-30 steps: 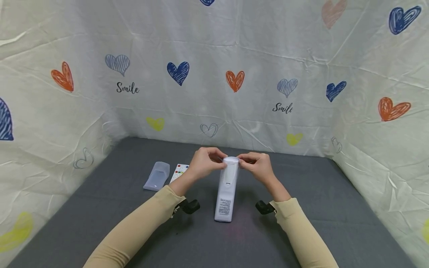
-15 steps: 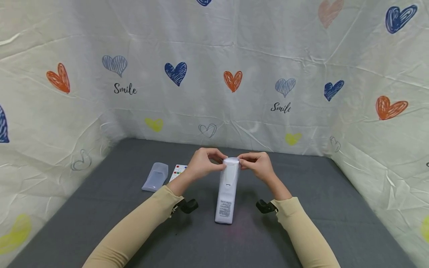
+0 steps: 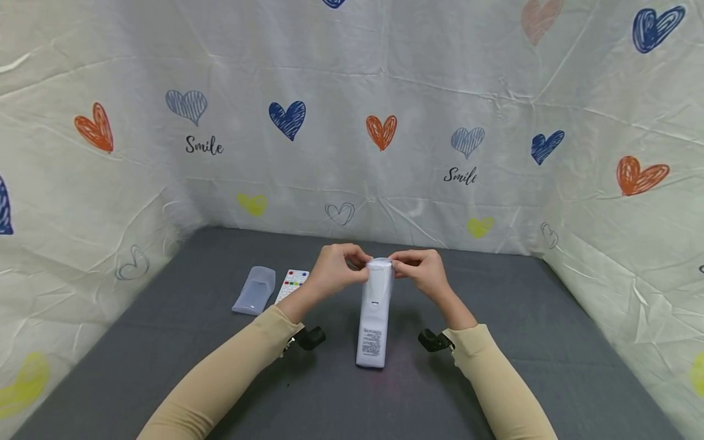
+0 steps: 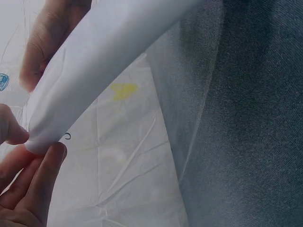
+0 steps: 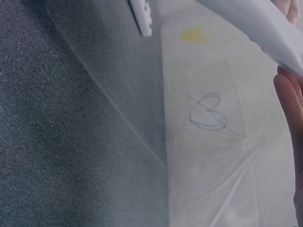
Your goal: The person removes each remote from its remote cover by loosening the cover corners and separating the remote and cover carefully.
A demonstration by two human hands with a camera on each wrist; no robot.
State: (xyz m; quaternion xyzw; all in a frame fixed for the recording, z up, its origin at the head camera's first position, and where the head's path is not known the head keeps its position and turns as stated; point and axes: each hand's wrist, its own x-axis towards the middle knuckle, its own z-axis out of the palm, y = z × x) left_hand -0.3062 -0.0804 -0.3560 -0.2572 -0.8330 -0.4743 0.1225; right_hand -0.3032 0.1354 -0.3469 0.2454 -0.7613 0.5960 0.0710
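A white remote control [image 3: 374, 315] stands tilted up in the head view, its back with a printed label toward me. It seems to be in a thin see-through sleeve, though this is hard to tell. My left hand [image 3: 338, 269] pinches its far upper end from the left. From the right, my right hand [image 3: 426, 272] pinches the same end. In the left wrist view the remote control [image 4: 99, 61] slants down to the left fingers [image 4: 45, 182]. The right wrist view shows only part of the remote control [image 5: 265, 30] and the right fingers [image 5: 289, 94].
Left of my hands, a translucent pale remote cover [image 3: 255, 290] lies on the dark grey tabletop [image 3: 440, 391]. Beside it is a second white remote [image 3: 291, 284] with coloured buttons, partly hidden by my left forearm. A white sheet with printed hearts [image 3: 330, 177] surrounds the table's back and sides.
The lower end of the held remote control has swung slightly to the right. Both hands keep their pinch at its upper end. The head view has shifted a little.
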